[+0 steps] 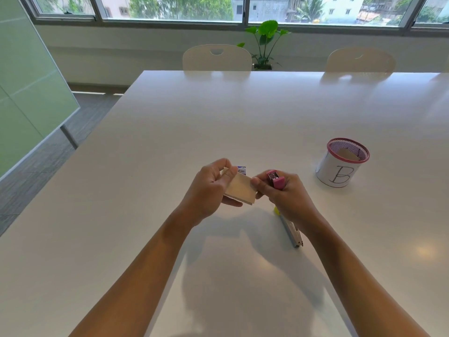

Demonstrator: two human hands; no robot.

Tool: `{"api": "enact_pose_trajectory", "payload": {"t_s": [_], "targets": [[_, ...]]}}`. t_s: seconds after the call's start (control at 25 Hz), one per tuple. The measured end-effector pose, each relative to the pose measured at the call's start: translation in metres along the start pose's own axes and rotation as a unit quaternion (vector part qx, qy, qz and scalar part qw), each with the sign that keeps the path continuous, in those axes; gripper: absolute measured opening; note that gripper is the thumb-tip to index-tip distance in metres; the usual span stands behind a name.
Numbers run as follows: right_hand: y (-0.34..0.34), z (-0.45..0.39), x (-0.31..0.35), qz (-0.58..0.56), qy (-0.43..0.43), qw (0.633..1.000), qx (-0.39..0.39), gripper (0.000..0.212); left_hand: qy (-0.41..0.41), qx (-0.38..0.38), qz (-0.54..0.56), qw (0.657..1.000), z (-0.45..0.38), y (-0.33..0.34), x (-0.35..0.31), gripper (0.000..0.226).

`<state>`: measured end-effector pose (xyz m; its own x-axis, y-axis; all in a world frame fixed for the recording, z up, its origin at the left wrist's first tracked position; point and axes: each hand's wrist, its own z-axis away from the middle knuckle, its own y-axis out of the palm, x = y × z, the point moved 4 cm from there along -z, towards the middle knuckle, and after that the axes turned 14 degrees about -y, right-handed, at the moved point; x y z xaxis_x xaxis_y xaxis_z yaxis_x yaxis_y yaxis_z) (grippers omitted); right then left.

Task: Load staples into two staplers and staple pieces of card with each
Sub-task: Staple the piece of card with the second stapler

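The left hand (211, 188) pinched a pale rectangular piece of card (240, 188), its free right edge touching the right hand (284, 190), which gripped the small pink stapler (276, 179) upright just beside it.

White table (243, 113) reflecting window light; two chairs (217, 58) standing at far edge; potted plant (266, 42) sitting behind, pot mostly hidden.

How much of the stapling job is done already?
Looks partway. Done: a card piece already sits in the mesh cup. In hand: left hand holds card, right hand grips the pink stapler. Left: the second stapler lies open on the table.
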<state>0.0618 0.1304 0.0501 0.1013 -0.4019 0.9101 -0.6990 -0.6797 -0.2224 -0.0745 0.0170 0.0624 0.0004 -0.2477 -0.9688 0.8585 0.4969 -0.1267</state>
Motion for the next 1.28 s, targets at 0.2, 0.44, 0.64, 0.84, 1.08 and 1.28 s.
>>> {"api": "enact_pose_trajectory", "payload": {"t_s": [0.2, 0.44, 0.64, 0.84, 1.08, 1.28], "targets": [[-0.002, -0.002, -0.001, -0.007, 0.017, 0.998, -0.061, 0.013, -0.026, 0.014, 0.078, 0.997, -0.002, -0.001, 0.005, 0.013], [-0.003, 0.002, -0.013, -0.019, 0.086, 0.992, -0.095, 0.016, -0.081, 0.011, 0.17, 0.982, -0.001, 0.005, 0.012, 0.018], [0.0, 0.004, -0.012, -0.121, 0.114, 0.982, -0.085, 0.009, -0.073, -0.062, 0.196, 0.976, -0.007, 0.001, 0.016, 0.015], [0.001, 0.004, -0.014, -0.224, 0.197, 0.954, -0.03, 0.015, -0.058, -0.089, 0.151, 0.983, -0.009, -0.003, 0.011, 0.022], [0.006, 0.007, -0.006, -0.004, 0.131, 0.99, 0.061, 0.032, -0.029, -0.104, 0.086, 0.99, -0.012, -0.001, 0.01, 0.017], [0.003, 0.008, -0.009, 0.114, 0.081, 0.987, 0.074, 0.033, -0.022, -0.101, 0.039, 0.994, -0.014, -0.002, 0.009, 0.013]]}}
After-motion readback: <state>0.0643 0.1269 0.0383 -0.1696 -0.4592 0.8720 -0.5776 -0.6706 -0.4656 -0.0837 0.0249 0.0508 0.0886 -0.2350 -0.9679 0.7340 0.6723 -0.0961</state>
